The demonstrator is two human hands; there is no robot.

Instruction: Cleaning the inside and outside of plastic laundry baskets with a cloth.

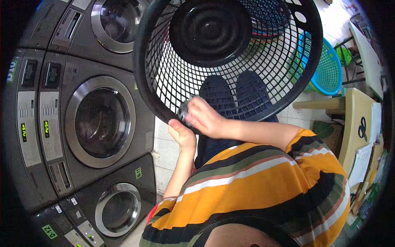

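Note:
A black plastic mesh laundry basket is tipped with its mouth towards me, so its round solid bottom shows at the far end. My left hand grips the near-left part of its rim, thumb on top. Just inside that rim, my right hand is closed around a crumpled grey cloth and presses it to the basket. The fist hides much of the cloth. Through the lattice my dark shoes are visible on the tiled floor.
Stacked front-loading LG machines line the left side, their round doors closed. A blue-rimmed basket stands on the right. Nearer on that side, a beige table bears scissors and papers. White tiles show between machines and basket.

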